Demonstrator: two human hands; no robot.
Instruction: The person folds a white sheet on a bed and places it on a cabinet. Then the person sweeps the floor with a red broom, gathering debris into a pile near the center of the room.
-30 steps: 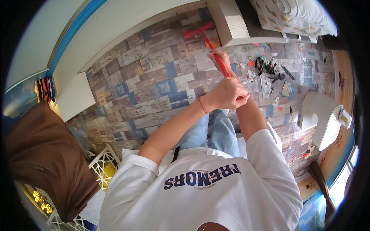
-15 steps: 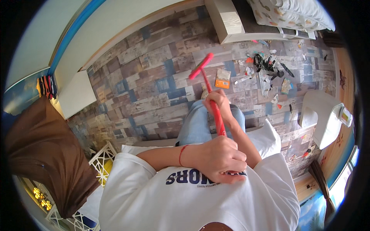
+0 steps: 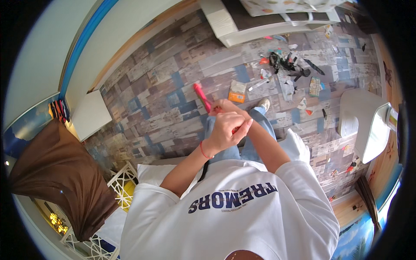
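Both of my hands are closed on a red long-handled broom (image 3: 202, 97). Its narrow bar-shaped head is over or on the floor, left of an orange and cream packet (image 3: 237, 92); I cannot make out bristles. My right hand (image 3: 222, 106) grips the handle farther out, close to the head in this view. Nearer to me, my left hand (image 3: 229, 129), with a red string bracelet on its wrist, is wrapped round the handle's upper part. Most of the handle is hidden behind my hands.
Black scraps (image 3: 288, 63) and bits of paper and plastic litter the patchwork wood-look floor (image 3: 147, 104). A white bed frame (image 3: 234, 37) stands at the far side, a white chair (image 3: 368, 125) at the right. Brown cloth (image 3: 60, 177) hangs at the left.
My left hand has moved forward from my chest. My right hand and the broom head have shifted left, and the head has come nearer. The view has shifted slightly; my shoe now shows.
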